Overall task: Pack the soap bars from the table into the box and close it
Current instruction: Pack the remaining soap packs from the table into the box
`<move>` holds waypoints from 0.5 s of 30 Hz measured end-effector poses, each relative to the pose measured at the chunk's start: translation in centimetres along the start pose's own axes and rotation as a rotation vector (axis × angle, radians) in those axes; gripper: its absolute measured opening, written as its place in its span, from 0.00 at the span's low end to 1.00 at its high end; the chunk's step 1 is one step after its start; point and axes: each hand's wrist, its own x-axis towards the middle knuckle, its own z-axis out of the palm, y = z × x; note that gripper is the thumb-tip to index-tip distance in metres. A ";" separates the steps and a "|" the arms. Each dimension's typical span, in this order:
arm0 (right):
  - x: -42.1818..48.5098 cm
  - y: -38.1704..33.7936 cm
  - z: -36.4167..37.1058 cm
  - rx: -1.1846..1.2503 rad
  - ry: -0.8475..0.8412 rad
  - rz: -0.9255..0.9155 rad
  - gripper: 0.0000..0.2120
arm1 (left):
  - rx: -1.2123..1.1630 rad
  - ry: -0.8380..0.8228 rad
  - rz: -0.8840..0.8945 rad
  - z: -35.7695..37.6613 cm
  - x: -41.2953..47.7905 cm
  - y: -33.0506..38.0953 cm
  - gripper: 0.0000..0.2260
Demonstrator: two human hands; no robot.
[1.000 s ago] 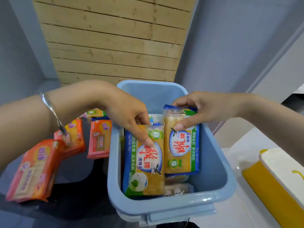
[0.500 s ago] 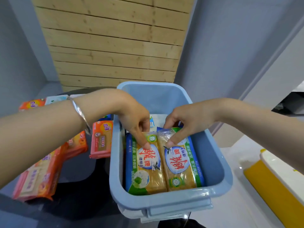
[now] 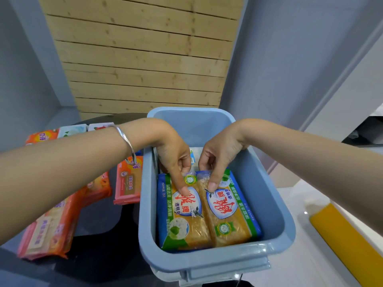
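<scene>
Blue box (image 3: pixel 215 264): open, no lid on it, standing at the near edge of the dark table (image 3: pixel 99 251).

Contents: two yellow soap bars in blue-and-green wrappers lie flat, side by side and touching along their long edges. The left bar (image 3: pixel 182 220) sits against the box's left wall. The right bar (image 3: pixel 232 218) sits beside it, with bare floor showing between it and the right wall. More packs lie underneath at the far end, too hidden to identify.

Left hand (image 3: pixel 172 160): reaches into the box from above. The forefinger is straight, its tip pressed on the left bar's printed face. The other fingers are curled over the wrapper's far end. Whether they pinch it cannot be determined. A silver bracelet (image 3: pixel 128 146) is on the wrist.

Right hand (image 3: pixel 219 158): mirrors the left. One straight finger presses on the far part of the right bar and the rest are curled above the wrapper's end. Grip likewise undetermined.

Outside the box: orange-wrapped soap bars (image 3: pixel 128 181) lie on the table to its left, partly under the left forearm. A yellow and white object (image 3: pixel 348 245) lies to the right.
</scene>
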 end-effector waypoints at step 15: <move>-6.1 -3.0 2.4 0.374 0.777 -0.418 0.11 | -0.207 0.852 0.178 5.2 -11.2 -4.4 0.24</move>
